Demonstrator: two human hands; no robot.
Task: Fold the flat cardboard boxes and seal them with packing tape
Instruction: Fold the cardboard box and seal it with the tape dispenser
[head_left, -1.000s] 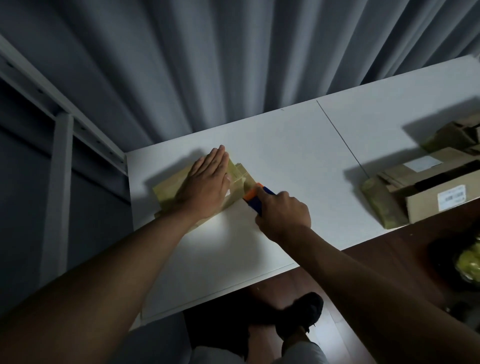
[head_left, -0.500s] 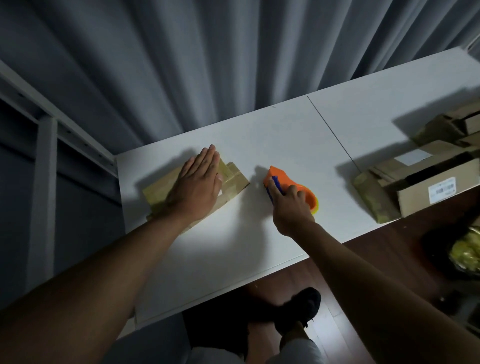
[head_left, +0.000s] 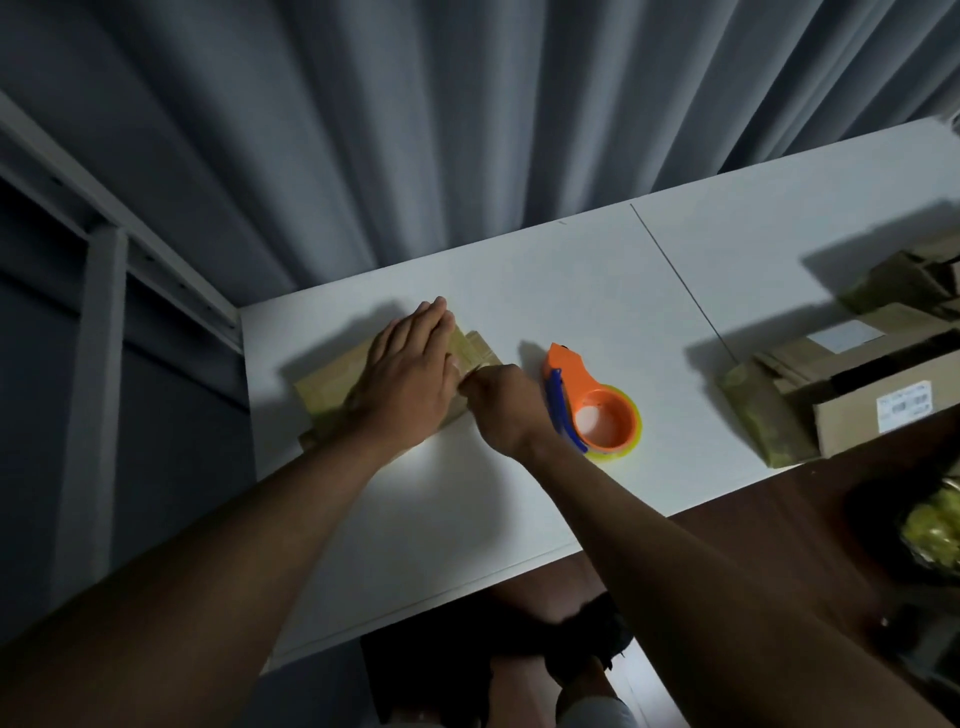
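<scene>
Two forearms reach out from me over the white table (head_left: 519, 499), and I work outward from there. My right hand (head_left: 498, 405) sits nearest, fingers curled at the near right edge of the small cardboard box (head_left: 332, 382); blur there means I cannot tell whether it pinches a tape end or just presses the edge. My left hand (head_left: 410, 369) lies flat on top of the box, fingers straight and together, pinning it down. The box sits near the table's left end, folded low.

I judge the box to be light and fairly stiff, with flaps that want to spring back, so a flat palm over the seam looks like the right hold; gripping a thin flap edge could crease it. On this smooth top it may slide if pressure eases.

Just right of my right hand, the orange tape dispenser (head_left: 592, 400) lies on its side, free of either hand. Farther right, well apart, more cardboard boxes (head_left: 831, 395) are piled at the table's edge, one bearing a label. Behind everything hangs a grey curtain (head_left: 467, 130).
</scene>
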